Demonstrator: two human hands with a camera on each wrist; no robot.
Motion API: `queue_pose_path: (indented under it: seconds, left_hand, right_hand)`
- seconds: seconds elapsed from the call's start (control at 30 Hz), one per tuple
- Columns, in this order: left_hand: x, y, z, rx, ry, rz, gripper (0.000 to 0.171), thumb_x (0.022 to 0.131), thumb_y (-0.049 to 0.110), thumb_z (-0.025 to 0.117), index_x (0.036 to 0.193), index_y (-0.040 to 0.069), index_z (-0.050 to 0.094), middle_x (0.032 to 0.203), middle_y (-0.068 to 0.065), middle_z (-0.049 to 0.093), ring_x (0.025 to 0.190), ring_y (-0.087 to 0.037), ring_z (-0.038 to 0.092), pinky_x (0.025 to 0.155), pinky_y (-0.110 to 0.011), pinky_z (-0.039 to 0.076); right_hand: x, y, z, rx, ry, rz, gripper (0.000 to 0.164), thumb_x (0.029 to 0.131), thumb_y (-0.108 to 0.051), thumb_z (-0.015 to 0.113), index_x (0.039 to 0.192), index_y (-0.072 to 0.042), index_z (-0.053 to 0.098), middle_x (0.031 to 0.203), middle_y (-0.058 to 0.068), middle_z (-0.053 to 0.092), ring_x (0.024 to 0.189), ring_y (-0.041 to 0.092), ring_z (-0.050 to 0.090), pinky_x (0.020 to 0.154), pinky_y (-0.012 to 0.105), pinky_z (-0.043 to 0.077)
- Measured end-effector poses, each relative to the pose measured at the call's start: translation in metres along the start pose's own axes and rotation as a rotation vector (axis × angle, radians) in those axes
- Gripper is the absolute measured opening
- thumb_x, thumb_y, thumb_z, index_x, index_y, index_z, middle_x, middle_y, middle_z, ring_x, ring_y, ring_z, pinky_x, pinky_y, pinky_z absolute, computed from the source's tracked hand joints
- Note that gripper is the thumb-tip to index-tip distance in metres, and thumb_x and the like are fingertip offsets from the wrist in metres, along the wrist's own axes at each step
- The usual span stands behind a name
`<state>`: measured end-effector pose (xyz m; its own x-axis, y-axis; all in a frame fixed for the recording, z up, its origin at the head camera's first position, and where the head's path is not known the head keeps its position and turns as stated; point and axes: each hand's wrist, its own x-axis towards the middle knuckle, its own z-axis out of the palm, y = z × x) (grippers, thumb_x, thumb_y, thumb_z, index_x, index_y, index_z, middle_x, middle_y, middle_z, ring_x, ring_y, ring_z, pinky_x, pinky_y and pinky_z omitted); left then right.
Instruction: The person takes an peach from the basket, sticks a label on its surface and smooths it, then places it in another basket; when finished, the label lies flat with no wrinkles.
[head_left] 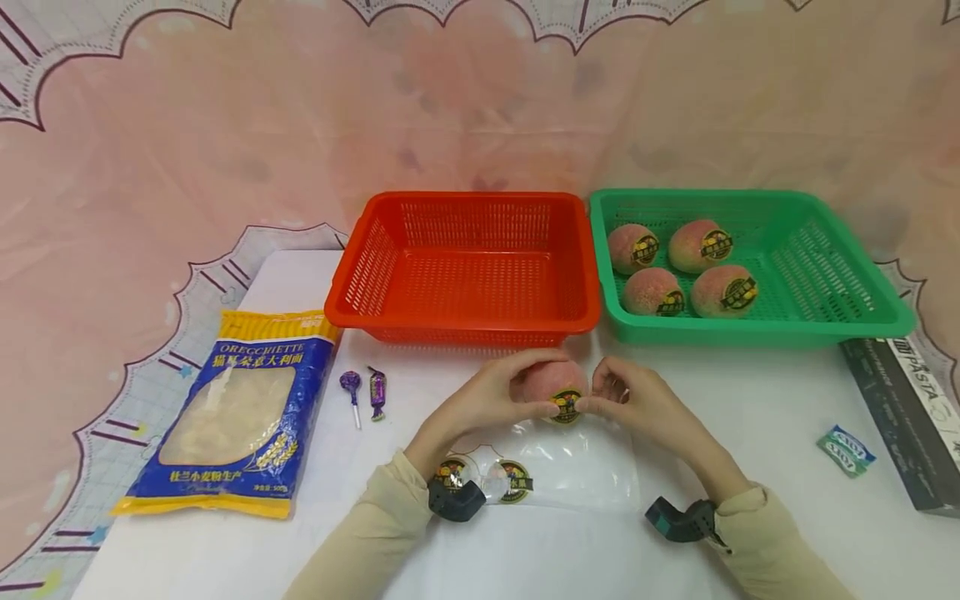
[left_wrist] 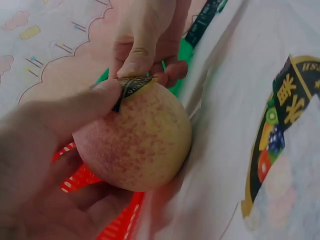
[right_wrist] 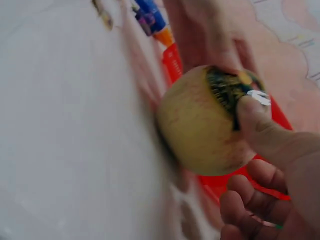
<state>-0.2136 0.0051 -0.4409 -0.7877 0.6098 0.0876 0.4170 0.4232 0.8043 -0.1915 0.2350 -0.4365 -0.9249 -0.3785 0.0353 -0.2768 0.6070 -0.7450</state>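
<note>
A pink and yellow peach [head_left: 551,383] is held over the table by my left hand [head_left: 495,392], fingers around its far side and thumb on the front. On the peach is a black and gold fruit sticker [head_left: 565,406], with the left thumb at one edge. My right hand [head_left: 637,397] presses its thumb on the sticker's other side, the remaining fingers loosely bent away from the fruit [right_wrist: 205,125]. Under the hands lies a clear plastic sheet [head_left: 592,467] with two more such stickers [head_left: 514,482].
Behind the hands stand a red basket [head_left: 465,329] and a green basket [head_left: 757,333] holding several stickered peaches. At left lie an orecchiette bag [head_left: 232,408], a lollipop [head_left: 350,383] and a purple candy [head_left: 377,393]. A green-wrapped candy [head_left: 846,451] and a black pasta box [head_left: 900,425] are at right.
</note>
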Motion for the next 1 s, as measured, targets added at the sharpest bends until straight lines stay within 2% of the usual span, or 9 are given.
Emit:
queue_pose_path:
  seconds: [0.1, 0.17, 0.23, 0.3, 0.4, 0.53, 0.7, 0.8, 1.0]
  left_hand:
    - [-0.001, 0.003, 0.007, 0.038, 0.015, 0.003, 0.059, 0.072, 0.048, 0.067, 0.123, 0.035, 0.039, 0.114, 0.014, 0.053, 0.097, -0.003, 0.052, 0.083, -0.023, 0.045]
    - [-0.001, 0.008, 0.013, 0.081, 0.043, -0.008, 0.061, 0.07, 0.05, 0.067, 0.121, 0.034, 0.038, 0.11, 0.012, 0.053, 0.094, -0.004, 0.053, 0.08, -0.023, 0.045]
    - [0.0, 0.011, 0.018, 0.139, 0.075, -0.008, 0.062, 0.069, 0.05, 0.069, 0.12, 0.032, 0.038, 0.108, 0.01, 0.054, 0.092, -0.005, 0.054, 0.079, -0.023, 0.046]
    - [0.001, 0.014, 0.02, 0.193, 0.096, 0.002, 0.062, 0.068, 0.044, 0.071, 0.119, 0.03, 0.039, 0.11, 0.01, 0.054, 0.094, -0.005, 0.054, 0.08, -0.024, 0.046]
    - [0.002, 0.016, 0.023, 0.276, 0.106, 0.04, 0.061, 0.069, 0.038, 0.073, 0.119, 0.026, 0.039, 0.113, 0.01, 0.051, 0.096, -0.006, 0.052, 0.082, -0.024, 0.045]
    - [0.002, 0.017, 0.027, 0.34, 0.13, 0.069, 0.06, 0.07, 0.033, 0.071, 0.12, 0.026, 0.04, 0.114, 0.012, 0.048, 0.096, -0.004, 0.05, 0.08, -0.022, 0.045]
    - [0.003, 0.016, 0.031, 0.37, 0.152, 0.1, 0.057, 0.071, 0.033, 0.069, 0.12, 0.028, 0.041, 0.113, 0.014, 0.048, 0.097, -0.002, 0.048, 0.078, -0.022, 0.045]
    - [0.003, 0.015, 0.032, 0.38, 0.167, 0.093, 0.057, 0.07, 0.034, 0.069, 0.119, 0.029, 0.041, 0.112, 0.015, 0.048, 0.096, -0.002, 0.048, 0.076, -0.023, 0.045]
    - [0.003, 0.013, 0.037, 0.385, 0.209, 0.111, 0.058, 0.067, 0.032, 0.071, 0.117, 0.025, 0.042, 0.111, 0.012, 0.05, 0.1, -0.004, 0.049, 0.084, -0.024, 0.044]
  right_hand:
    - [-0.001, 0.004, 0.006, 0.067, -0.006, -0.011, 0.04, 0.075, -0.039, 0.067, 0.106, -0.021, 0.05, 0.096, -0.005, 0.057, 0.079, 0.011, 0.056, 0.066, 0.022, 0.048]
    - [-0.002, 0.006, 0.009, 0.125, -0.035, -0.039, 0.051, 0.077, -0.035, 0.066, 0.121, -0.024, 0.043, 0.113, -0.004, 0.052, 0.092, 0.014, 0.056, 0.073, 0.024, 0.049]
    - [-0.002, 0.007, 0.011, 0.207, -0.069, -0.069, 0.057, 0.08, -0.03, 0.064, 0.129, -0.025, 0.036, 0.127, -0.004, 0.043, 0.104, 0.018, 0.053, 0.08, 0.027, 0.049]
    - [-0.002, 0.007, 0.013, 0.27, -0.087, -0.102, 0.055, 0.083, -0.023, 0.061, 0.131, -0.024, 0.034, 0.132, -0.003, 0.039, 0.113, 0.022, 0.048, 0.087, 0.028, 0.046]
    - [-0.001, 0.007, 0.019, 0.317, -0.074, -0.097, 0.052, 0.085, -0.019, 0.059, 0.129, -0.023, 0.032, 0.133, -0.002, 0.037, 0.118, 0.024, 0.044, 0.091, 0.027, 0.043]
    - [-0.001, 0.005, 0.029, 0.309, -0.024, -0.058, 0.053, 0.081, -0.023, 0.064, 0.124, -0.024, 0.034, 0.128, -0.002, 0.041, 0.113, 0.022, 0.048, 0.089, 0.027, 0.044]
    - [-0.001, 0.007, 0.033, 0.35, 0.069, -0.045, 0.045, 0.077, -0.017, 0.068, 0.114, -0.016, 0.042, 0.118, 0.0, 0.048, 0.105, 0.017, 0.052, 0.085, 0.024, 0.046]
    - [0.0, 0.006, 0.035, 0.367, 0.101, -0.04, 0.041, 0.078, -0.016, 0.068, 0.111, -0.014, 0.043, 0.117, 0.001, 0.048, 0.103, 0.013, 0.053, 0.083, 0.022, 0.046]
    - [-0.001, 0.004, 0.041, 0.352, 0.15, -0.028, 0.037, 0.079, -0.017, 0.066, 0.107, -0.012, 0.043, 0.115, 0.003, 0.05, 0.1, 0.018, 0.054, 0.079, 0.022, 0.048]
